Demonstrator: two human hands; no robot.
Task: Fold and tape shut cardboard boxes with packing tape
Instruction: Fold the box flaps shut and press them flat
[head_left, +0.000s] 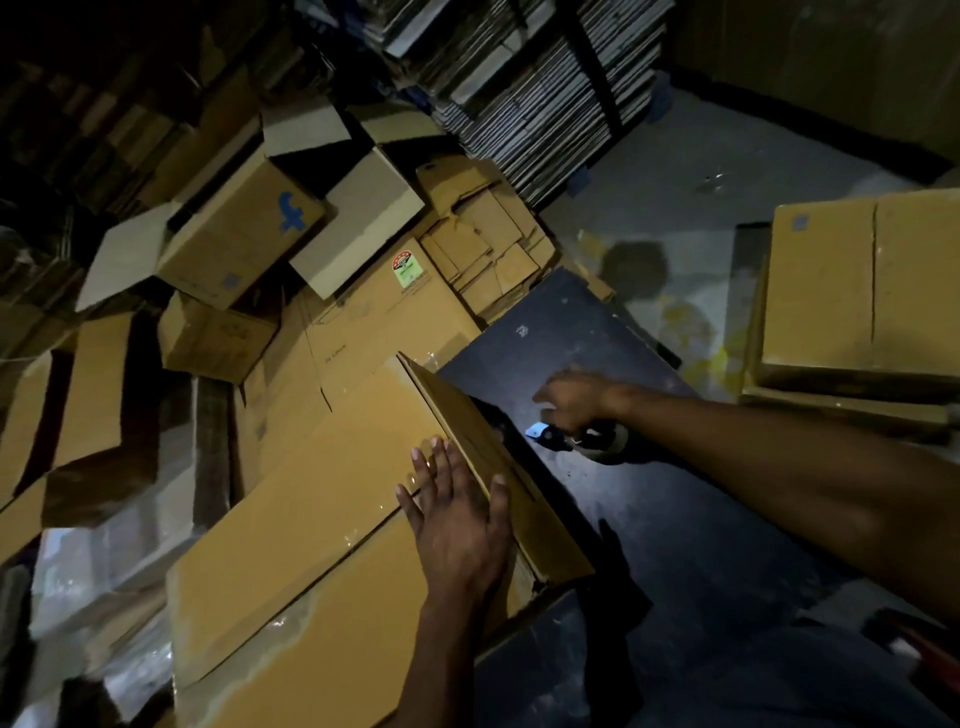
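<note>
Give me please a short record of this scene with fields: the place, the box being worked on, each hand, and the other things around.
place: dim storeroom, dark floor
box: large cardboard box, top flaps folded shut, clear tape along the seam
left hand: flat on the box top, fingers straight
right hand: grips a tape dispenser beside the box
around: loose boxes behind, stacked flat cartons at the back, closed box at the right

We are pressing our left hand (460, 525) on the large brown cardboard box (311, 509); right of it, our right hand (574, 402) is holding the tape dispenser (592, 441).
</note>
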